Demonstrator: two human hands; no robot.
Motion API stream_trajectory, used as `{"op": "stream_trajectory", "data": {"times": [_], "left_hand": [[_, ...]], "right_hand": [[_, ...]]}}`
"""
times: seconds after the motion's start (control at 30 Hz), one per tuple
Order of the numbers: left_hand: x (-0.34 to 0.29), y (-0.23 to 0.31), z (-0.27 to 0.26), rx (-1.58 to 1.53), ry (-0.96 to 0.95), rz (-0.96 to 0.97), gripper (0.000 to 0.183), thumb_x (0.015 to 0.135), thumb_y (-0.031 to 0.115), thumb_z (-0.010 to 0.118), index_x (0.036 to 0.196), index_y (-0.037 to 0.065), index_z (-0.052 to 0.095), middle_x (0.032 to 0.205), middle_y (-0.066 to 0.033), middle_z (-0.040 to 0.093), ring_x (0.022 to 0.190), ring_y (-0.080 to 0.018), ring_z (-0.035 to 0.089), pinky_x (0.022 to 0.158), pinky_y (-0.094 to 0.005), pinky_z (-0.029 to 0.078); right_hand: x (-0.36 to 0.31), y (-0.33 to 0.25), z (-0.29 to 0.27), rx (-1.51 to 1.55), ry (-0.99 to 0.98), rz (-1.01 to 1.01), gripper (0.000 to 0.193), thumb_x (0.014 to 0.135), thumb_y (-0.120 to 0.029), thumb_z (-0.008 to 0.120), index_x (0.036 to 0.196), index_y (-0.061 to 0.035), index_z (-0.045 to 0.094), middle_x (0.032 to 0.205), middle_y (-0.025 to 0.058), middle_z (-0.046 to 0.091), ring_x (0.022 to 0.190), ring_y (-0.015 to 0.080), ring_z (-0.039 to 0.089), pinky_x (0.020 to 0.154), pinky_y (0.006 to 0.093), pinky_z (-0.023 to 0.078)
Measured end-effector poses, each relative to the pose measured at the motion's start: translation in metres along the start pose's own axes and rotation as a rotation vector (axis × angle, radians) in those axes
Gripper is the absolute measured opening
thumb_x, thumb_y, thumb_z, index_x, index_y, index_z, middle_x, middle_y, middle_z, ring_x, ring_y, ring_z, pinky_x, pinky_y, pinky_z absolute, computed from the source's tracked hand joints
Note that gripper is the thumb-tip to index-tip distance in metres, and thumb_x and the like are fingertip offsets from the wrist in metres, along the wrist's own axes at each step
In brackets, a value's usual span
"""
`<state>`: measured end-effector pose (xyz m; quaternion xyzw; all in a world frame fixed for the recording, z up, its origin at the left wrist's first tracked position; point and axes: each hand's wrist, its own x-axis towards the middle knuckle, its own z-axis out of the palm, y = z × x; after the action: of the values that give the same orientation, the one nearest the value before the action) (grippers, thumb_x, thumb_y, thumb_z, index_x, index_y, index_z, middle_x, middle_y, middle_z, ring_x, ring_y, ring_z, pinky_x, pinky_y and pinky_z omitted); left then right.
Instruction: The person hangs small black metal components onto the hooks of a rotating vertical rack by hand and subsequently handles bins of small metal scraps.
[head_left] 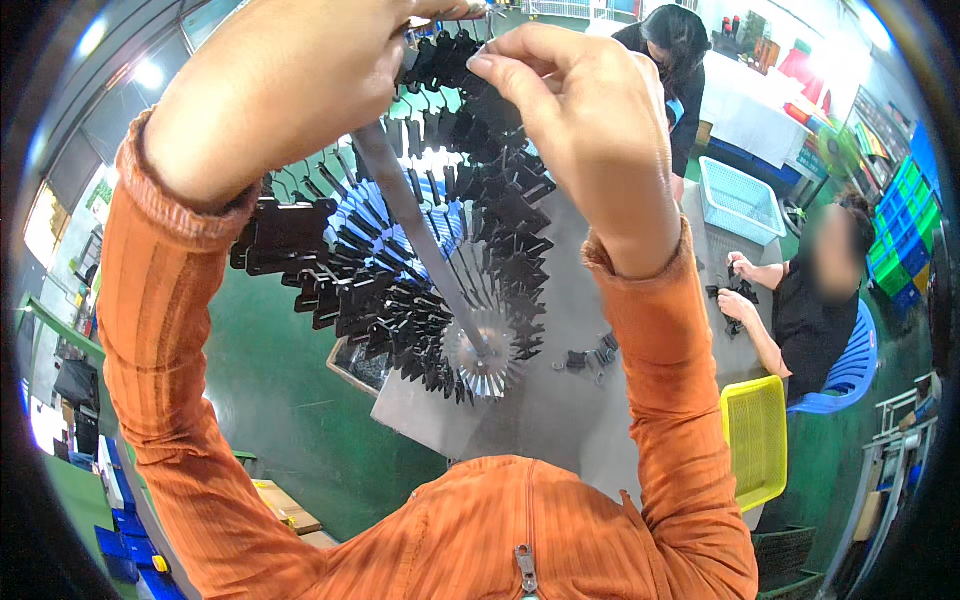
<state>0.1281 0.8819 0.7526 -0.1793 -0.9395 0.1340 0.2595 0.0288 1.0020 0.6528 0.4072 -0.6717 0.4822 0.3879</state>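
Note:
Both my arms, in orange ribbed sleeves, are raised to the top of a tall rack with a grey metal pole (412, 220). Tiers of hooks around the pole carry many flat black parts (290, 235), fanned out in rings above a round slotted metal disc (482, 350). My left hand (310, 80) is by the upper hooks, its fingers mostly cut off by the top edge. My right hand (595, 120) has thumb and forefinger pinched together against the dark parts of the top tier; what lies between the fingertips is too small to make out.
Small black pieces (590, 355) lie on the grey table (540, 415). At its right side, a seated co-worker (820, 300) handles black pieces; another person (675, 60) is behind. A white basket (742, 200), a yellow basket (754, 440) and a blue chair (850, 360) are nearby.

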Motion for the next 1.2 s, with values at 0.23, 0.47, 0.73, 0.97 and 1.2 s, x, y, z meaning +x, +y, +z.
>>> {"op": "stream_trajectory", "data": {"times": [0.23, 0.47, 0.73, 0.97, 1.2], "left_hand": [[0.003, -0.014, 0.01, -0.015, 0.012, 0.012, 0.031, 0.077, -0.002, 0.05, 0.104, -0.002, 0.064, 0.085, -0.0219, 0.065, 0.073, -0.0357, 0.063, 0.067, -0.0386, 0.051], [-0.02, 0.017, -0.007, 0.05, 0.056, 0.006, 0.032, 0.076, -0.003, 0.05, 0.105, -0.001, 0.064, 0.085, -0.0225, 0.064, 0.076, -0.0362, 0.063, 0.07, -0.0386, 0.051], [-0.024, 0.007, -0.002, 0.031, 0.105, 0.081, 0.036, 0.071, -0.006, 0.052, 0.105, -0.002, 0.064, 0.089, -0.0222, 0.065, 0.081, -0.0336, 0.065, 0.075, -0.0364, 0.052], [-0.021, -0.014, 0.006, 0.022, 0.074, 0.05, 0.04, 0.071, -0.008, 0.05, 0.109, -0.001, 0.063, 0.093, -0.0217, 0.065, 0.083, -0.035, 0.064, 0.077, -0.0385, 0.052], [-0.031, 0.008, -0.001, 0.116, 0.114, 0.118, 0.039, 0.075, -0.006, 0.05, 0.113, 0.0, 0.06, 0.098, -0.0203, 0.065, 0.086, -0.0328, 0.063, 0.078, -0.0377, 0.052]], "right_hand": [[-0.009, -0.004, 0.014, -0.248, 0.216, -0.207, 0.007, 0.083, -0.01, 0.061, 0.087, -0.0044, 0.061, 0.061, 0.0149, 0.054, 0.056, 0.0301, 0.054, 0.053, 0.0371, 0.042], [-0.011, -0.007, 0.018, 0.452, 0.019, 0.131, 0.011, 0.088, -0.008, 0.057, 0.084, 0.0011, 0.061, 0.069, 0.0066, 0.062, 0.061, 0.0139, 0.057, 0.056, 0.0229, 0.043], [-0.008, 0.012, 0.01, 0.795, -0.172, 0.245, 0.013, 0.091, -0.008, 0.055, 0.087, 0.0023, 0.062, 0.073, 0.0037, 0.063, 0.068, 0.0079, 0.057, 0.064, 0.0201, 0.044], [-0.015, 0.011, 0.0, 0.832, -0.152, 0.229, 0.015, 0.091, -0.011, 0.056, 0.087, 0.0016, 0.062, 0.075, 0.0069, 0.064, 0.07, 0.011, 0.059, 0.067, 0.0208, 0.045], [-0.04, 0.04, -0.05, 0.585, -0.082, 0.236, 0.016, 0.093, -0.014, 0.052, 0.095, 0.0003, 0.06, 0.08, 0.005, 0.062, 0.077, 0.0117, 0.06, 0.066, 0.0233, 0.047]]}}
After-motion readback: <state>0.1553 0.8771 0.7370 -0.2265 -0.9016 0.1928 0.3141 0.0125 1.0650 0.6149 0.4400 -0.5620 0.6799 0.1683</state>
